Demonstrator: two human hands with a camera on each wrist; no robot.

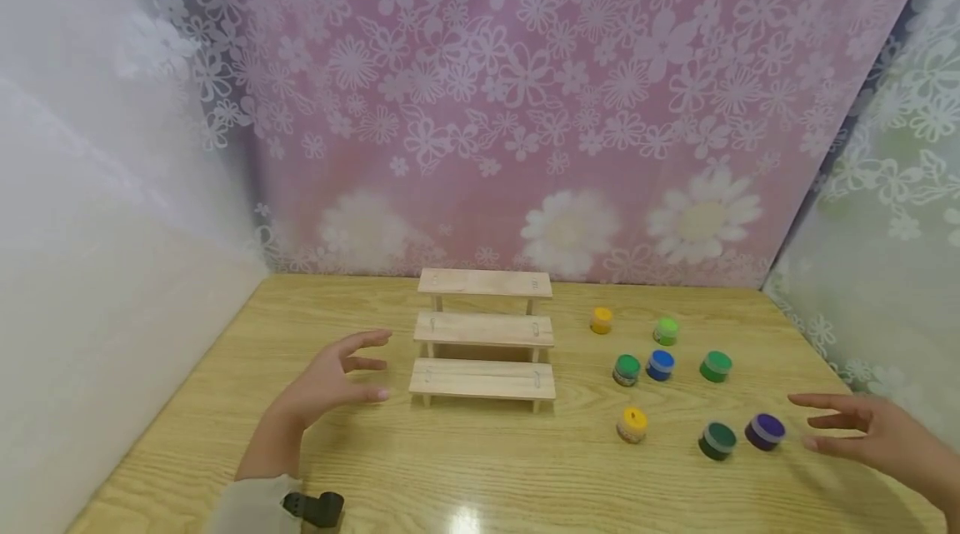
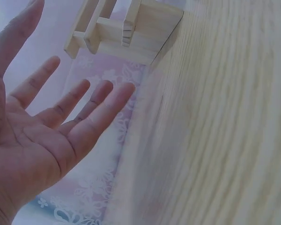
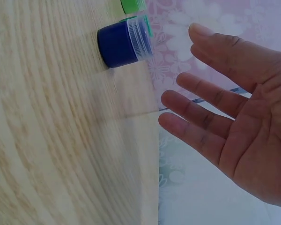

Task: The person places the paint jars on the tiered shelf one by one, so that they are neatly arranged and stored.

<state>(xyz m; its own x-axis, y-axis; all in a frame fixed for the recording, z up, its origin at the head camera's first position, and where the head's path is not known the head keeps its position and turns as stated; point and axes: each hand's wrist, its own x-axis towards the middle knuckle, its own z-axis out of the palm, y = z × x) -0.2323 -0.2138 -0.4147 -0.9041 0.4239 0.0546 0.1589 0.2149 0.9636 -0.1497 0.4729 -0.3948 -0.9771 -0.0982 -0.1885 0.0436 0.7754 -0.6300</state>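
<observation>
A three-step wooden stand (image 1: 483,330) stands at the middle of the table, its steps bare. My left hand (image 1: 330,380) is held left of it, fingers spread and apart from the wood; the left wrist view shows the bare palm (image 2: 37,140) with the stand (image 2: 140,28) beyond. At the right, my right hand (image 1: 862,430) hovers beside a purple paint jar (image 1: 765,431), touching nothing. That jar (image 3: 124,43) looks dark blue in the right wrist view, with a clear lid, beyond the fingertips. A dark green jar (image 1: 717,441) stands just left of it.
Several more small jars are scattered right of the stand: yellow (image 1: 633,425), orange-yellow (image 1: 602,320), light green (image 1: 666,331), blue (image 1: 661,365) and green ones (image 1: 716,366). A flowered pink curtain (image 1: 525,101) closes off the table's back edge. Pale sheets hang at both sides.
</observation>
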